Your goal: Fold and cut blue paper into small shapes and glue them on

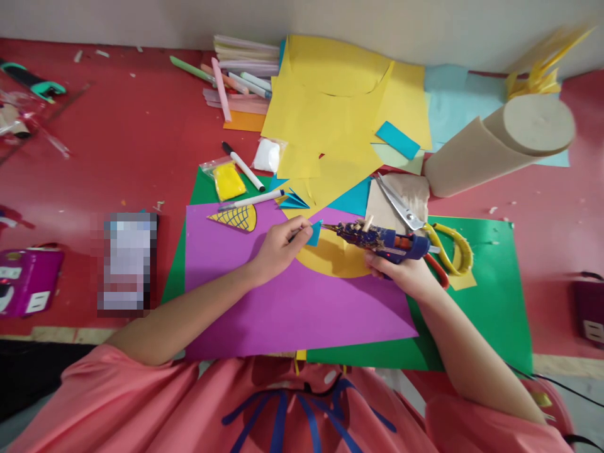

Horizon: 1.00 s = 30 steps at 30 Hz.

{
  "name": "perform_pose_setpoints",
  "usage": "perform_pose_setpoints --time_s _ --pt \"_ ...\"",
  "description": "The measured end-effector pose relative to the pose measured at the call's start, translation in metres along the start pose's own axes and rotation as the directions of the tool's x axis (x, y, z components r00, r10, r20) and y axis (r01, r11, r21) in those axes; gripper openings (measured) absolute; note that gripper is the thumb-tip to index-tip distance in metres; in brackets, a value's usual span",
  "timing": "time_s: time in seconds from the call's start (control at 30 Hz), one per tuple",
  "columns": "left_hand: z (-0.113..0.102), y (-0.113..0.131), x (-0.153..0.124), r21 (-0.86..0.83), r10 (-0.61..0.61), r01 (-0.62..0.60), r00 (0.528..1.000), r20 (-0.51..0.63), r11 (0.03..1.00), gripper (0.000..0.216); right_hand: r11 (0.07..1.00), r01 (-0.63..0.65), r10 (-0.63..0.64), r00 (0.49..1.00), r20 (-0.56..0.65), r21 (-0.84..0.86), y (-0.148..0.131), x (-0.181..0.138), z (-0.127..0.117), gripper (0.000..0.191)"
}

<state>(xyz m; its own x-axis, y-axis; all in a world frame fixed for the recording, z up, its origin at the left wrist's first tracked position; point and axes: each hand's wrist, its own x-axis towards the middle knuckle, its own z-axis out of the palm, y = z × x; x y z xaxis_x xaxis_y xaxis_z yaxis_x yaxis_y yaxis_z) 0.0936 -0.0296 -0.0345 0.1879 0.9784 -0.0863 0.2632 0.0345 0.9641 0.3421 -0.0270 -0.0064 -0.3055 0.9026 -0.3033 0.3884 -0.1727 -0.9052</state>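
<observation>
My left hand (284, 246) pinches a small piece of blue paper (315, 234) above the purple sheet (283, 314). In my right hand (401, 272) is a dark blue hot glue gun (377, 239), its nozzle pointing left and reaching the blue piece's edge; whether it touches cannot be made out. Dried glue and bits cling to the gun's front. Under both hands lies a yellow-orange rounded paper shape (330, 261). A yellow paper cone with a blue grid (238, 218) rests left of my left hand. Near the gun's rear are yellow-handled scissors (406, 211).
Yellow sheets (340, 100) cover the back middle, beside markers and paper strips (245, 63). A beige roll (495, 145) stands tilted at the right. A phone (127, 261) lies left of the purple sheet. Green sheets (491, 296) are underneath. Packets of yellow clay (229, 180) and white clay (267, 155) sit nearby.
</observation>
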Motion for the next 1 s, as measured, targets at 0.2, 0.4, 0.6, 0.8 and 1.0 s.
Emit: perform_pose_setpoints --time_s 0.2,0.4,0.6,0.8,1.0 --pt "-0.0001 0.0024 -0.0003 -0.008 -0.005 0.005 1.000 -0.006 1.000 0.032 0.999 -0.003 0.004 1.000 0.028 -0.043 -0.0009 -0.0019 -0.0019 0.024" --pt "0.0006 0.0046 0.0001 -0.023 0.005 -0.006 1.000 -0.024 1.000 0.030 0.999 0.008 -0.006 0.999 0.033 -0.046 -0.0001 -0.0022 -0.0018 0.024" --pt "0.0001 0.0044 0.0004 -0.037 0.006 -0.008 0.999 -0.039 0.999 0.030 0.999 0.022 -0.022 0.999 0.029 -0.032 -0.0017 -0.0022 0.0013 0.023" --pt "0.0005 -0.0009 0.0007 -0.059 -0.012 0.009 0.999 -0.049 0.998 0.030 0.999 0.011 -0.009 0.999 0.046 -0.040 -0.0039 -0.0033 0.0011 0.021" --pt "0.0006 -0.0003 0.0005 -0.071 -0.014 0.010 0.998 -0.058 0.997 0.029 0.997 0.004 -0.001 0.999 0.047 -0.074 -0.0026 -0.0035 0.0008 0.021"
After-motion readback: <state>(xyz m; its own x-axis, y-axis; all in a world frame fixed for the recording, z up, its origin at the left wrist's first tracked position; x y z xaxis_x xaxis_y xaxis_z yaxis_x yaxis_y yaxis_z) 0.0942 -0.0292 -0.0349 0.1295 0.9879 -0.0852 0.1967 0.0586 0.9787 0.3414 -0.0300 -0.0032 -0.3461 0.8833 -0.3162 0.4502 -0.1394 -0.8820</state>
